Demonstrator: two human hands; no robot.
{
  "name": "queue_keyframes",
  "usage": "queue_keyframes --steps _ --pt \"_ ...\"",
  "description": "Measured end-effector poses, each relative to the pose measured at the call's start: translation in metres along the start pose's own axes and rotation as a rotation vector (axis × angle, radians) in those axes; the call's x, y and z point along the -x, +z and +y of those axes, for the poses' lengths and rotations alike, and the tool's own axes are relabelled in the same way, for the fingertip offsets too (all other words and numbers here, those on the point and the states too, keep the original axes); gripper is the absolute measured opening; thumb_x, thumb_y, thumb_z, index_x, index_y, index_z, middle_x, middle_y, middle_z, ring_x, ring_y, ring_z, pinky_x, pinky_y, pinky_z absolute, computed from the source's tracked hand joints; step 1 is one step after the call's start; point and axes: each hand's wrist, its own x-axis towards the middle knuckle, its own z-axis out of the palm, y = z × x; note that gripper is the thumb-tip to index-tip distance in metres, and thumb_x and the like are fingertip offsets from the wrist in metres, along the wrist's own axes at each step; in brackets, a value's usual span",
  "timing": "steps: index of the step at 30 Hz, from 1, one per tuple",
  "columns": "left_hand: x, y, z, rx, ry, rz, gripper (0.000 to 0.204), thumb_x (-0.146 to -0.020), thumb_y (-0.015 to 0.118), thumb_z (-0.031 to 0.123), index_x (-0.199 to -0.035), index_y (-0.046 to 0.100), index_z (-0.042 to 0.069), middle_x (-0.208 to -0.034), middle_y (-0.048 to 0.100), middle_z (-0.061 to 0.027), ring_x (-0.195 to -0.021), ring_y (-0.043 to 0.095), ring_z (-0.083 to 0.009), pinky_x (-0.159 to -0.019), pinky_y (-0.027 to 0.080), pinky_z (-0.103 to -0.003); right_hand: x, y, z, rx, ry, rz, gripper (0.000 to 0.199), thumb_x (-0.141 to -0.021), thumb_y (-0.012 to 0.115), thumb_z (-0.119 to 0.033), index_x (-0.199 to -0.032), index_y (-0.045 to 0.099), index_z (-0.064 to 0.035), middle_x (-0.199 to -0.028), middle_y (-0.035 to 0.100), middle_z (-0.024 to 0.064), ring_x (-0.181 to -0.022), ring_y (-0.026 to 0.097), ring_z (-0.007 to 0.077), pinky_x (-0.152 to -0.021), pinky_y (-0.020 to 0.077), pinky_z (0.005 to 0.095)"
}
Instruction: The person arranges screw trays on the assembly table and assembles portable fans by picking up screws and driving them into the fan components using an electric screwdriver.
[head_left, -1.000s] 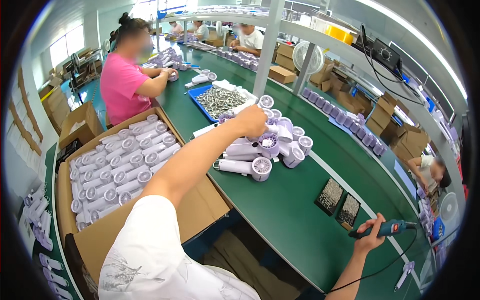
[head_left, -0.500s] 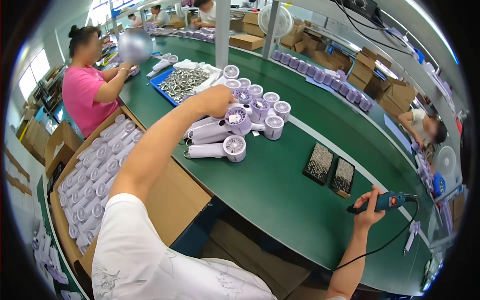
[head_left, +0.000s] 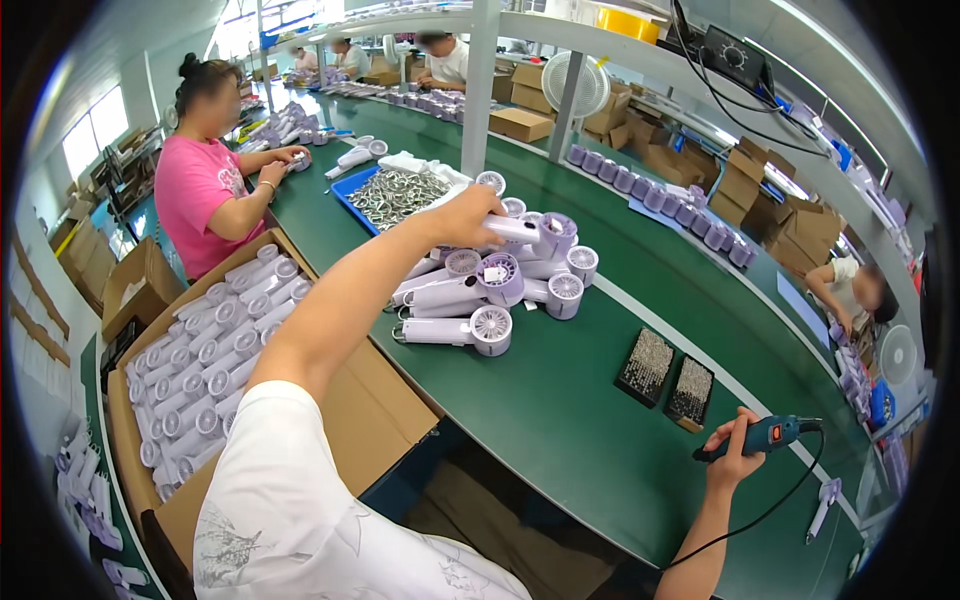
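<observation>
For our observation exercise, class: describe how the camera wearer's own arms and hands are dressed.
Both forearms are bare, with no gloves on the left hand or right hand. The left arm comes out of a short white T-shirt sleeve with a faint grey print near the chest.

White short-sleeved T-shirt with grey print; bare forearms.

fan housings (head_left: pixel 470 325): smooth pale lilac plastic, slight sheen
table (head_left: pixel 560 400): matt green surface
box (head_left: pixel 380 410): brown cardboard
rings in blue tray (head_left: pixel 395 195): shiny metal
screwdriver (head_left: pixel 765 437): blue plastic
</observation>
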Motion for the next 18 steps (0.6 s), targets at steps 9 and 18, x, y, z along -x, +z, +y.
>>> queue_keyframes --steps 9,18 --pt "-0.016 -0.023 0.069 0.288 -0.127 0.191 0.049 -0.082 0.083 0.021 -0.118 0.058 0.0 -0.108 0.068 -0.0213 -0.099 0.067 -0.0357 -0.086 0.053 -0.042 0.003 -0.001 -0.018 -0.006 -0.015 -0.037 0.018 -0.101 0.059 -0.007 -0.115 0.061 0.0044 -0.07 0.06 0.0075 -0.046 0.052 0.0135 -0.044 0.0438 0.0272" --pt "0.007 0.034 0.231 1.352 -0.291 0.343 0.043 -0.096 0.071 0.014 -0.131 0.058 -0.005 -0.107 0.068 -0.0092 -0.091 0.066 -0.013 -0.08 0.053 -0.025 0.014 0.022 -0.049 -0.049 0.127 -0.069 0.017 -0.092 0.067 0.003 -0.108 0.064 0.0034 -0.071 0.064 0.0095 -0.049 0.059 0.014 -0.047 0.0488 0.0271"
